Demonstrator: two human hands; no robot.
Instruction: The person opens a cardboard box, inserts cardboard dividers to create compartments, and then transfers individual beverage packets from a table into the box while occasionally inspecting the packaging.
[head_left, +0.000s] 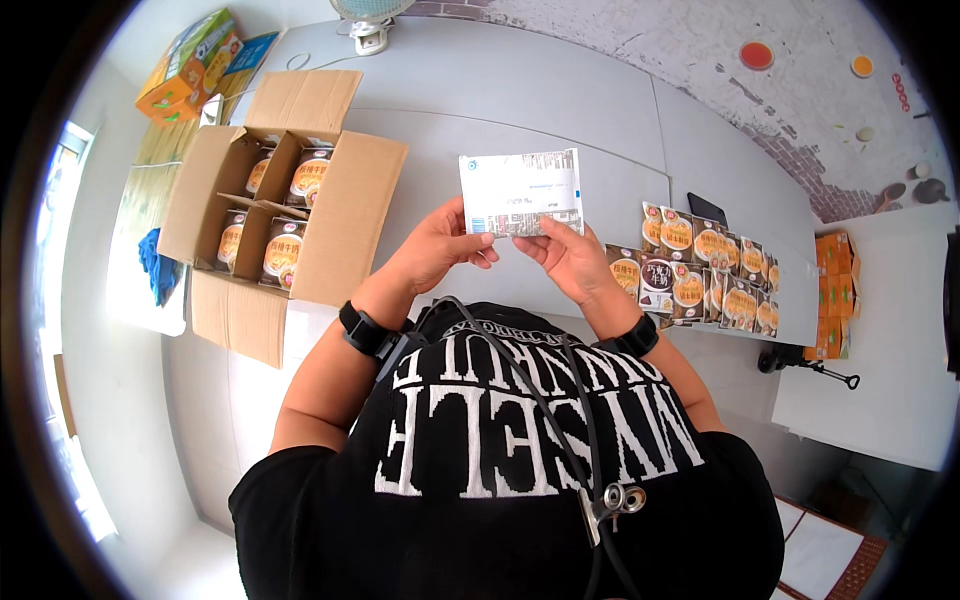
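Observation:
A white rectangular sachet (520, 190) with fine print is held up in front of me above the grey table. My left hand (435, 248) is closed on its lower left corner, with the thumb along the edge. Its lower right edge is pinched by my right hand (575, 264), the thumb lying on the face towards me. To the left stands an open cardboard carton (348, 215), its dividers forming compartments that each hold orange-and-white packets (284, 252). Right of my right hand, several similar packets (690, 285) lie in rows, one of them dark brown (656, 276).
A dark phone (706, 210) lies behind the packet rows. At the far edge stands a fan (371, 30). A colourful box (190, 65) sits at the back left, above a blue cloth (158, 265). Orange boxes (833, 300) are stacked at the right.

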